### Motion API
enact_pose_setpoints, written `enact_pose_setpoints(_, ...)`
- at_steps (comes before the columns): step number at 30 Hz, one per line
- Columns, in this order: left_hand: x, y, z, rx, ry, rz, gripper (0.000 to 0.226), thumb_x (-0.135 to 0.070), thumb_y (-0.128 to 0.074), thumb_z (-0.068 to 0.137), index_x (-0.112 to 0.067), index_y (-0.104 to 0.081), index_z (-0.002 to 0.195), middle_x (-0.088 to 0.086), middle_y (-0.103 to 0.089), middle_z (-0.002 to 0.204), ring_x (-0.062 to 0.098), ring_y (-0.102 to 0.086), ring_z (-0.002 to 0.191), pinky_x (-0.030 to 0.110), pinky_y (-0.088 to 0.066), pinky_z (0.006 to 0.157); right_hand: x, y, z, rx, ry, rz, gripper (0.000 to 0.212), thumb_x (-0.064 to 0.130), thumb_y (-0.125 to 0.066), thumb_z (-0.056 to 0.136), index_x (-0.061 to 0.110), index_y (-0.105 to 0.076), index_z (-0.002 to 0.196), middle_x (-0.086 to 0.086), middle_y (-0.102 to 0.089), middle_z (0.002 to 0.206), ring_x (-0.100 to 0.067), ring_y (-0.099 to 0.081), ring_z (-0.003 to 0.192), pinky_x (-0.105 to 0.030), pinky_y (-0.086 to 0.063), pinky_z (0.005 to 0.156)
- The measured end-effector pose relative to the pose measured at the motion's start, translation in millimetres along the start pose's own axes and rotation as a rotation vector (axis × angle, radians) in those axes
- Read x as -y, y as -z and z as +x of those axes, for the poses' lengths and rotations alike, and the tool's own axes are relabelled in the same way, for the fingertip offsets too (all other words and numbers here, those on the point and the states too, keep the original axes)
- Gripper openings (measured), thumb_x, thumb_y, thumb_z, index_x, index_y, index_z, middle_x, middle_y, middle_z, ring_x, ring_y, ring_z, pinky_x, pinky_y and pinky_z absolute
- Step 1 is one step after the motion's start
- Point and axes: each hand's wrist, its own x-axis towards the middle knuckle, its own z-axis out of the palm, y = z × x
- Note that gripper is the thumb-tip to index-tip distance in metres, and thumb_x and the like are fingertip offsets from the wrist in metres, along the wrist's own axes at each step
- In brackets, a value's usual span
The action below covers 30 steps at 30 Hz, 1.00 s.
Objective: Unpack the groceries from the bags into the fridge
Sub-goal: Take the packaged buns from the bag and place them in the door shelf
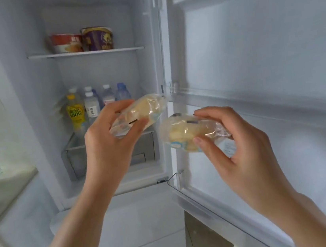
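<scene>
The white fridge (18,84) stands open in front of me. My left hand (107,147) grips a clear-wrapped pale yellow bun (145,109), raised in front of the lower shelf. My right hand (241,144) pinches a second wrapped bun (182,133) between thumb and fingers, level with the hinge edge of the door. The two packets are close together but apart.
On the upper shelf (86,53) stand two instant noodle cups (82,40). Several drink bottles (93,105), one yellow, stand on the lower shelf above a clear drawer (75,155). The open door (264,68) with its racks fills the right side. A counter (0,186) lies at left.
</scene>
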Motion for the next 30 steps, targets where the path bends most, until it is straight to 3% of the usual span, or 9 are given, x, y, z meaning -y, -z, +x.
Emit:
enact_pose_setpoints(7, -9, -18, 40, -0.047, -0.174, -0.104, 0.033, -0.023, -0.076, 0.082, -0.027, -0.063, 0.112, -0.022, -0.066, 0.102, -0.003, -0.063, 0.094, 0.009, -0.047, 0.081, 15, 16, 48, -0.129, 0.099, -0.092, 0.028, 0.022, -0.062, 0.09, 0.017, -0.057, 0.117, 0.013, -0.064, 0.108, -0.001, -0.06, 0.099, -0.006, -0.04, 0.083)
enact_pose_setpoints(11, -10, -28, 74, 0.021, -0.167, -0.189, 0.029, -0.027, -0.073, 0.084, -0.036, -0.061, 0.109, -0.027, -0.065, 0.099, -0.005, -0.063, 0.092, 0.01, -0.05, 0.077, 18, 23, 75, -0.224, 0.101, -0.188, 0.027, 0.02, -0.065, 0.089, 0.018, -0.057, 0.115, 0.013, -0.064, 0.106, -0.001, -0.06, 0.097, -0.013, -0.045, 0.085)
enact_pose_setpoints(14, -9, -40, 100, 0.041, -0.192, -0.18, 0.03, -0.024, -0.074, 0.084, -0.029, -0.065, 0.112, -0.009, -0.059, 0.112, -0.005, -0.057, 0.098, 0.021, -0.05, 0.089, 17, 28, 96, -0.259, 0.027, -0.219, 0.029, 0.019, -0.067, 0.088, 0.019, -0.058, 0.115, 0.011, -0.065, 0.106, -0.005, -0.061, 0.096, -0.028, -0.051, 0.087)
enact_pose_setpoints(17, -9, -55, 123, 0.054, -0.187, -0.196, 0.036, -0.023, -0.075, 0.082, -0.02, -0.067, 0.117, 0.0, -0.056, 0.112, 0.0, -0.056, 0.095, 0.022, -0.05, 0.088, 15, 31, 114, -0.278, -0.039, -0.256, 0.028, 0.018, -0.068, 0.086, 0.018, -0.059, 0.113, 0.01, -0.065, 0.106, -0.01, -0.061, 0.094, -0.035, -0.052, 0.086)
enact_pose_setpoints(20, -7, -69, 141, 0.086, -0.141, -0.294, 0.047, -0.023, -0.08, 0.078, -0.022, -0.062, 0.122, -0.012, -0.059, 0.097, 0.01, -0.062, 0.091, 0.02, -0.052, 0.08, 9, 33, 128, -0.283, -0.079, -0.312, 0.028, 0.02, -0.067, 0.085, 0.016, -0.059, 0.112, 0.007, -0.066, 0.108, -0.009, -0.058, 0.087, -0.025, -0.048, 0.084)
enact_pose_setpoints(23, -3, -84, 154, 0.139, -0.089, -0.358, 0.06, -0.026, -0.083, 0.074, -0.025, -0.052, 0.126, -0.017, -0.064, 0.093, 0.001, -0.064, 0.076, 0.014, -0.052, 0.067, -4, 36, 135, -0.298, -0.162, -0.375, 0.027, 0.022, -0.066, 0.086, 0.016, -0.059, 0.112, 0.008, -0.063, 0.102, -0.009, -0.054, 0.079, -0.007, -0.039, 0.071)
enact_pose_setpoints(24, -1, -89, 157, 0.164, -0.067, -0.37, 0.063, -0.028, -0.083, 0.074, -0.025, -0.049, 0.127, -0.015, -0.066, 0.094, -0.002, -0.062, 0.07, 0.011, -0.05, 0.062, -9, 38, 135, -0.292, -0.204, -0.394, 0.028, 0.023, -0.065, 0.087, 0.016, -0.058, 0.113, 0.007, -0.061, 0.1, -0.009, -0.053, 0.078, -0.008, -0.038, 0.068)
enact_pose_setpoints(27, 1, -104, 162, 0.255, -0.032, -0.356, 0.065, -0.037, -0.083, 0.072, -0.031, -0.046, 0.125, -0.012, -0.069, 0.097, 0.0, -0.061, 0.066, 0.01, -0.046, 0.055, -26, 44, 133, -0.242, -0.358, -0.399, 0.035, 0.027, -0.064, 0.088, 0.02, -0.052, 0.12, 0.006, -0.058, 0.088, -0.012, -0.053, 0.076, -0.025, -0.046, 0.07)
enact_pose_setpoints(30, 4, -117, 163, 0.38, -0.028, -0.275, 0.058, -0.043, -0.08, 0.073, -0.038, -0.047, 0.121, -0.008, -0.068, 0.099, 0.012, -0.066, 0.083, 0.027, -0.056, 0.067, -41, 46, 129, -0.181, -0.46, -0.367, 0.042, 0.029, -0.064, 0.089, 0.02, -0.043, 0.125, 0.007, -0.052, 0.079, -0.012, -0.055, 0.079, -0.039, -0.053, 0.075)
